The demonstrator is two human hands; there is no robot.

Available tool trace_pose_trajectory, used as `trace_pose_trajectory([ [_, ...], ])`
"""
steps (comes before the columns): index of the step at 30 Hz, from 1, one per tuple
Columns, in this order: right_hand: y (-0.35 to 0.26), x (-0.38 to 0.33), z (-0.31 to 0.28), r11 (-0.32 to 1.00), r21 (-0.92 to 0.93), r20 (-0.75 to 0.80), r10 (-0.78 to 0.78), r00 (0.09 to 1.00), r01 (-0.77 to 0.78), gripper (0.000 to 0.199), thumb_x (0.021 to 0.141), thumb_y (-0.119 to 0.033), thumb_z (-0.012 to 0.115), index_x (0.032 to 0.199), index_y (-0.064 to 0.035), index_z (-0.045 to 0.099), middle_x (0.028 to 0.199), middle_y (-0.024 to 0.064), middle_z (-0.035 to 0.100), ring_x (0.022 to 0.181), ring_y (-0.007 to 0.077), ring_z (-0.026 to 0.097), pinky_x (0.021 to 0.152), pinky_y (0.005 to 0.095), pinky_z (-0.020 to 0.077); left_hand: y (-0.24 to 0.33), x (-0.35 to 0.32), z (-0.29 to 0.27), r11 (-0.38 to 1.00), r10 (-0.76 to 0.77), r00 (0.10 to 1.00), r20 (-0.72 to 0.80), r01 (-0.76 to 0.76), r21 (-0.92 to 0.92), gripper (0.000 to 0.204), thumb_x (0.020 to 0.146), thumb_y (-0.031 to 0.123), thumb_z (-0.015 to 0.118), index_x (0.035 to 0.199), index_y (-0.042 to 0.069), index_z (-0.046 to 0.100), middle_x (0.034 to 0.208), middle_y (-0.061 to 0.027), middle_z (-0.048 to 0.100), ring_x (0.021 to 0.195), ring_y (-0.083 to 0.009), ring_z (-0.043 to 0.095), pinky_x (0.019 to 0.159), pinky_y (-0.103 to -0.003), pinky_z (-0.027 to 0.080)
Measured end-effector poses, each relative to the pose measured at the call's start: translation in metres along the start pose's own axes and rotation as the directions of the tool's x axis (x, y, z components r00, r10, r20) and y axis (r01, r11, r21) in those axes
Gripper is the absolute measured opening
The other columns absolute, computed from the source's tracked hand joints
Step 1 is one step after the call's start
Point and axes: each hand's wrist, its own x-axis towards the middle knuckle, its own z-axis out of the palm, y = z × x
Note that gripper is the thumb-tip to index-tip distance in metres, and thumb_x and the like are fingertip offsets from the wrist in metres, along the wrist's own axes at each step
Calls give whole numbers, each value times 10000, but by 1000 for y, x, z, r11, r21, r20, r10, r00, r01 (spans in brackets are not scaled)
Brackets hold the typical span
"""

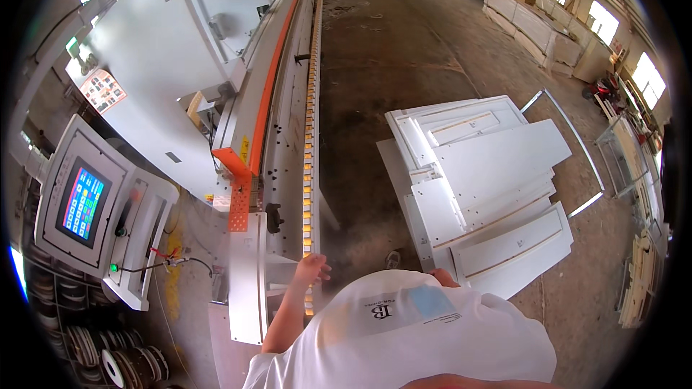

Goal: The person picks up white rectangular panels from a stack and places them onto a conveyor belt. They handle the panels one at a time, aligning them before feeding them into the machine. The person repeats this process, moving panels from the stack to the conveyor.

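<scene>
Nearest the camera, a white T-shirt (pixel 425 338) fills the lower edge. The left hand (pixel 312 269) reaches forward with fingers loosely spread, holding nothing, resting at the infeed end of the edge-banding machine (pixel 281 137), just by its row of yellow conveyor pads (pixel 309 173). The right hand (pixel 445 278) is mostly hidden behind the shirt; it touches the near edge of the stack of white panels (pixel 479 187), but whether its fingers grip cannot be told. The panels lie flat in an uneven pile on a low cart, just right of the machine and in front of the person. To the left stands a control console with a coloured touchscreen (pixel 83 205), with rolls of edge tape (pixel 119 367) below it. An orange guard (pixel 241 180) runs along the machine, which stretches away over the concrete floor (pixel 404 43) toward distant stacked boards (pixel 533 29) by the windows
</scene>
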Motion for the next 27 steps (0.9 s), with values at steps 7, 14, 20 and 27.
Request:
trace_pose_trajectory([
  [7, -24, -15, -6, 984, 176, -90, -9, 996, 24, 449, 841, -542, 681, 1005, -131, 756, 949, 130, 737, 883, 332, 695, 779, 435, 539, -2, -2, 1, 999, 42, 999, -14, -41, 24, 357, 996, 359, 606, 1209, 71, 601, 954, -102, 726, 646, -197, 725, 437, -272, 484],
  [14, -39, -14, -14, 994, 34, -39, -106, 994, 107, 339, 881, -439, 621, 1010, -162, 769, 1017, 100, 742, 964, 336, 689, 826, 439, 541, -7, -2, 5, 997, 71, 997, -35, -72, -15, 334, 996, 348, 606, 1184, 72, 619, 930, -91, 726, 658, -177, 718, 474, -277, 502],
  [20, -70, 6, -16, 990, -140, 10, -7, 1000, 8, 321, 895, -442, 609, 950, -191, 802, 933, 141, 743, 881, 360, 704, 759, 469, 552, 1, -24, -19, 970, 129, 991, -28, -132, -206, 281, 1003, 319, 613, 1135, 72, 639, 932, -77, 727, 681, -149, 687, 590, -284, 551],
  [27, -38, 56, -4, 958, -163, 16, -235, 972, 234, 369, 921, -453, 610, 955, -130, 786, 892, 153, 741, 842, 315, 713, 745, 435, 543, 84, -90, -117, 761, 555, 761, -336, -628, -166, 188, 1008, 238, 598, 1070, 76, 669, 857, -13, 676, 748, -111, 651, 638, -275, 522],
])
